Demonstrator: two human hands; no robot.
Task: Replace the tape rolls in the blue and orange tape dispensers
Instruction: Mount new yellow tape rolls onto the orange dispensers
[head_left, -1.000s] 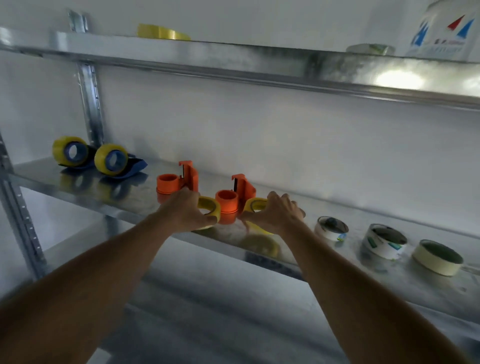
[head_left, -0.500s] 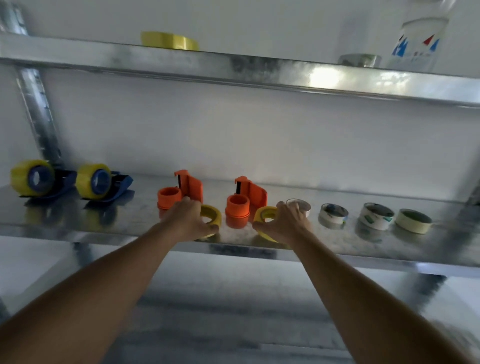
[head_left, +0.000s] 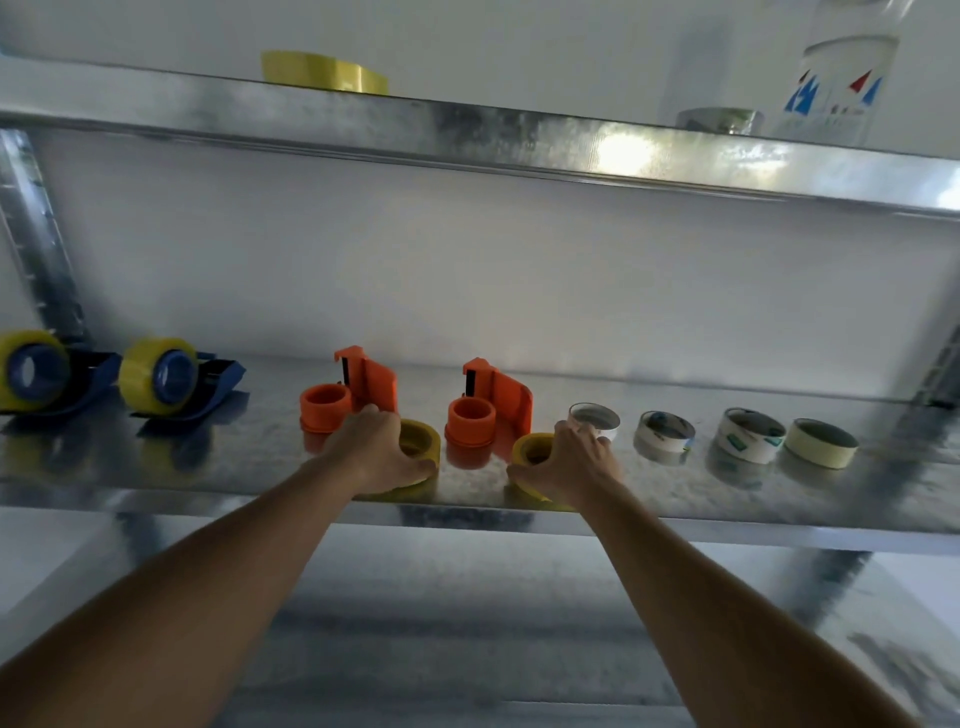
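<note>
- Two orange tape dispensers on the metal shelf (head_left: 156, 483), hubs bare: left orange dispenser (head_left: 349, 391), right orange dispenser (head_left: 491, 403). Both sit mid-shelf, no roll on either hub.
- Left yellow tape roll (head_left: 422, 441) lies flat at 4 o'clock of the left dispenser, near the shelf's front edge. Left hand (head_left: 375, 448) lies over it, thumb and fingers curled round its rim.
- Right yellow tape roll (head_left: 531, 451) lies flat at 5 o'clock of the right dispenser. Right hand (head_left: 571, 460) grips it, thumb on the near rim, fingers over the far side.
- Right hand's fingertips come just beside a clear roll (head_left: 595, 420) at 3 o'clock; contact cannot be told.
- Two blue tape dispensers at 9 o'clock, far left (head_left: 36, 371) and next (head_left: 171, 376), each already carrying a yellowish roll.
- Three more rolls run toward 3 o'clock: two white with green print (head_left: 665, 439) (head_left: 750, 436), one cream (head_left: 822, 444).
- Upper shelf at 12 o'clock: a yellow roll (head_left: 324, 73), a printed bottle (head_left: 836, 78).
- Judgement: blue pair looks loaded; orange pair remains.
- Risks: both rolls sit near the front lip, so a loose grip on lifting could drop one off the shelf. The light dispensers may slide or tip when a roll is pushed onto the hub one-handed. Roll put on the wrong way round would feed adhesive wrongly at the cutter. Right fingers could knock the clear roll.
</note>
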